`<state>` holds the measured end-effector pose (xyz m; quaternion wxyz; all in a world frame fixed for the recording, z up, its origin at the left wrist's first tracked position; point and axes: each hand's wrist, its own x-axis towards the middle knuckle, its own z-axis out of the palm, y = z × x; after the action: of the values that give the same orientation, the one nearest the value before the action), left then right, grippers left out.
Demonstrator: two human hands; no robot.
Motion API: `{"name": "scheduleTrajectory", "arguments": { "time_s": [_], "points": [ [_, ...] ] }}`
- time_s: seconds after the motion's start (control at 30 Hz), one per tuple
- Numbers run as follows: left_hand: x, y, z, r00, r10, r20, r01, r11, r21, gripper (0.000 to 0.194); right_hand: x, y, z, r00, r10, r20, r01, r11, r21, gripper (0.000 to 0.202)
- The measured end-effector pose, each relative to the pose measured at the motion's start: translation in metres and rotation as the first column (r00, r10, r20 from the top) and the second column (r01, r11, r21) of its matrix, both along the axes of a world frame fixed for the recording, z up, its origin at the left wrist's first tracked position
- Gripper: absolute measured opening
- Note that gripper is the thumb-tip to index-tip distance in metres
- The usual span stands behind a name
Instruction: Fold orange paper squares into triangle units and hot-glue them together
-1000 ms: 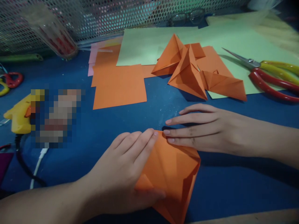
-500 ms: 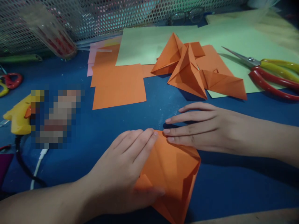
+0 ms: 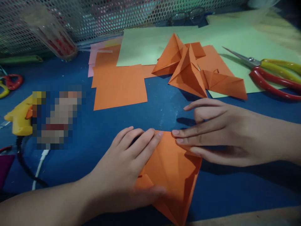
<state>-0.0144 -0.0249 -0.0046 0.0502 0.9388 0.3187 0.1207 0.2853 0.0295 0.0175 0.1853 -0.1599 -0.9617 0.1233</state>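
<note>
A clear plastic cylindrical jar (image 3: 58, 37) stood at the far edge of a blue counter (image 3: 235, 194), toward the left, by a perforated metal panel (image 3: 101, 18). Inside were slim red pieces (image 3: 62, 45), too blurred to identify.

A folded sheet of bright orange paper (image 3: 170, 166) lay toward the counter's near edge, around its middle. The left hand (image 3: 131, 163) lay over the paper's left side, wide, the thumb well apart from the fingers and resting on the nearer part, the fingertips at the paper's far edge. The right hand (image 3: 235, 135) was at the far right side: two fingertips touched the far edge, the thumb lay along the slanting fold, one finger was curled and another reached over the counter. Whether it pinched the paper could not be told.

The paper's long axis ran from the far edge toward the near edge, tilting slightly right. Its narrow, pointed end faced the near edge, and a blunter end faced the far one.

Beyond the hands, folded orange paper shapes (image 3: 190, 75) stood beside and partly on pale green sheets (image 3: 141, 47). To their right lay scissors with red and yellow handles (image 3: 257, 70), blades pointing left toward the far edge.
</note>
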Motion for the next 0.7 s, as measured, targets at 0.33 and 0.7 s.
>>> {"name": "scheduleTrajectory", "arguments": {
  "time_s": [0.33, 0.7],
  "points": [
    [-0.002, -0.002, 0.002, 0.998, 0.033, -0.055, -0.037, 0.997, -0.068, 0.088, -0.010, -0.002, -0.006, 0.956, -0.222, -0.193, 0.165, 0.947, -0.274, 0.020],
    [-0.002, -0.003, -0.002, 0.998, 0.061, -0.003, -0.061, 0.996, -0.071, 0.086, -0.016, -0.009, -0.012, 0.918, -0.377, -0.125, 0.311, 0.878, -0.363, 0.013]
  ]
}}
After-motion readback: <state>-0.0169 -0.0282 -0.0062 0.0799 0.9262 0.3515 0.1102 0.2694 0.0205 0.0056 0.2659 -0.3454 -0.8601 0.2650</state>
